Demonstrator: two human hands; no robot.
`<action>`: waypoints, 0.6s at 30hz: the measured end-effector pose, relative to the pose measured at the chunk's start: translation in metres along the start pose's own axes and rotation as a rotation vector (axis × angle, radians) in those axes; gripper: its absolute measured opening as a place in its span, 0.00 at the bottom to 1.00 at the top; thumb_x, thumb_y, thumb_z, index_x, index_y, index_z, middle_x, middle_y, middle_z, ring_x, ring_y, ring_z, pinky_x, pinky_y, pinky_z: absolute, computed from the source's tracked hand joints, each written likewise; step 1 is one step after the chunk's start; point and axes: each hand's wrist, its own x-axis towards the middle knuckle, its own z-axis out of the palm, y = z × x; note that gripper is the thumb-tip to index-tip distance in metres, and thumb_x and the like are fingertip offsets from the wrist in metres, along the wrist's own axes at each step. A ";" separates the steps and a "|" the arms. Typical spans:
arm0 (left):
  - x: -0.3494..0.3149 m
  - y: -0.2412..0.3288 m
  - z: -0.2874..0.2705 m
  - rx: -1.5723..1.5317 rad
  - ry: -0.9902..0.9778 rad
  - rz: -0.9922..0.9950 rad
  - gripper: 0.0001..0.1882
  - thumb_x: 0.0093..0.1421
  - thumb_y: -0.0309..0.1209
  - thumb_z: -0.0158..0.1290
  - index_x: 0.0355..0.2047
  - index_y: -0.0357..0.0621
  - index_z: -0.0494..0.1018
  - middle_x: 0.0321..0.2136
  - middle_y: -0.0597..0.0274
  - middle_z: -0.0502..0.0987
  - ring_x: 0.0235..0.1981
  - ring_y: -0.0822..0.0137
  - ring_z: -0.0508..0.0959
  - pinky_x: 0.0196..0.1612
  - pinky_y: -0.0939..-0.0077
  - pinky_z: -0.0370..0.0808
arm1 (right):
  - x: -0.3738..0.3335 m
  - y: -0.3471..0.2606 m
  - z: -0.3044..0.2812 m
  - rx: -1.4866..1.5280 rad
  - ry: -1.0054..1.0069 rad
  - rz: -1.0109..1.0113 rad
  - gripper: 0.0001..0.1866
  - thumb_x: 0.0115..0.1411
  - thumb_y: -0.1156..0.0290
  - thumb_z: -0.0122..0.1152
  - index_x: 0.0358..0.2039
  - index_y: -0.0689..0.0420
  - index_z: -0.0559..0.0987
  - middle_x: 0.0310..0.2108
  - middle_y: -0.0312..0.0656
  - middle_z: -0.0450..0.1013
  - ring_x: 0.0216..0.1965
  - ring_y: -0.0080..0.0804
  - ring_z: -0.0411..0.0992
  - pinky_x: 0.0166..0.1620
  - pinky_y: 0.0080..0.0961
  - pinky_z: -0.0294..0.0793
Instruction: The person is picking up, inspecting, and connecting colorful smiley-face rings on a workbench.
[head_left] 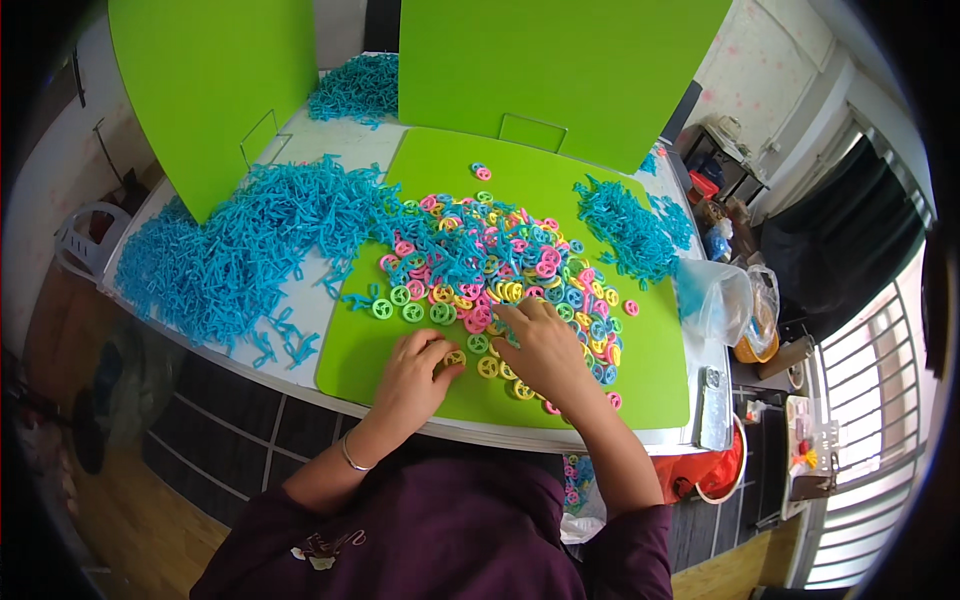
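A mixed heap of small spoked plastic wheels (545, 262) in pink, yellow, blue and green lies on a green mat (360, 372) in front of me. At the near left of the heap, my left hand (410, 380) is closed, with a yellow wheel (455, 358) between thumb and fingers. My right hand (545, 350) reaches to the near edge of the heap, its fingers bent down onto the wheels and its thumb apart from them. Several green wheels (412, 312) lie loose between the heap and my left hand. Blue plastic pieces (450, 250) are strewn over the heap.
Large piles of thin blue plastic pieces (250, 240) cover the table's left side, with another pile (628, 228) at the right. Green upright panels (550, 70) stand at the back and left. Clear plastic bags (715, 300) hang by the right edge, near a phone-like slab (714, 410).
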 end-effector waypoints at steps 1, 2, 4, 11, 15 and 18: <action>0.003 0.003 -0.003 0.008 0.015 0.021 0.13 0.50 0.30 0.62 0.36 0.42 0.75 0.35 0.56 0.73 0.37 0.57 0.74 0.41 0.66 0.72 | 0.003 0.006 0.009 -0.072 -0.069 0.014 0.14 0.54 0.70 0.60 0.42 0.55 0.77 0.33 0.43 0.73 0.41 0.42 0.71 0.42 0.37 0.71; 0.005 0.005 -0.004 0.013 0.029 0.043 0.12 0.50 0.29 0.61 0.35 0.42 0.75 0.33 0.57 0.73 0.34 0.57 0.75 0.38 0.68 0.73 | 0.004 0.010 0.014 -0.145 -0.138 0.031 0.15 0.54 0.69 0.60 0.43 0.55 0.76 0.34 0.43 0.72 0.43 0.43 0.70 0.44 0.38 0.70; 0.004 0.004 -0.005 -0.087 -0.031 -0.077 0.11 0.50 0.28 0.61 0.35 0.42 0.74 0.31 0.58 0.74 0.31 0.62 0.76 0.36 0.72 0.73 | 0.005 0.016 0.016 -0.109 -0.105 0.010 0.15 0.54 0.71 0.59 0.44 0.55 0.76 0.34 0.44 0.72 0.41 0.42 0.71 0.43 0.36 0.71; 0.010 0.001 -0.003 -1.005 -0.088 -0.413 0.09 0.59 0.25 0.55 0.39 0.36 0.72 0.32 0.63 0.77 0.33 0.77 0.77 0.36 0.84 0.75 | -0.012 0.014 -0.005 1.147 -0.123 0.475 0.24 0.58 0.79 0.53 0.56 0.58 0.66 0.35 0.42 0.72 0.34 0.32 0.75 0.37 0.24 0.76; 0.013 0.008 0.001 -1.143 -0.140 -0.508 0.08 0.61 0.25 0.53 0.40 0.35 0.72 0.33 0.64 0.77 0.33 0.75 0.77 0.38 0.83 0.75 | -0.029 0.004 -0.005 1.446 -0.259 0.638 0.27 0.60 0.78 0.51 0.60 0.57 0.61 0.35 0.42 0.71 0.33 0.31 0.75 0.38 0.26 0.77; 0.010 0.007 0.008 -1.217 -0.144 -0.556 0.09 0.61 0.26 0.53 0.41 0.35 0.72 0.34 0.62 0.77 0.34 0.74 0.77 0.39 0.83 0.75 | -0.036 0.004 0.007 1.568 -0.284 0.662 0.21 0.63 0.72 0.52 0.56 0.60 0.65 0.33 0.40 0.72 0.31 0.30 0.74 0.34 0.24 0.76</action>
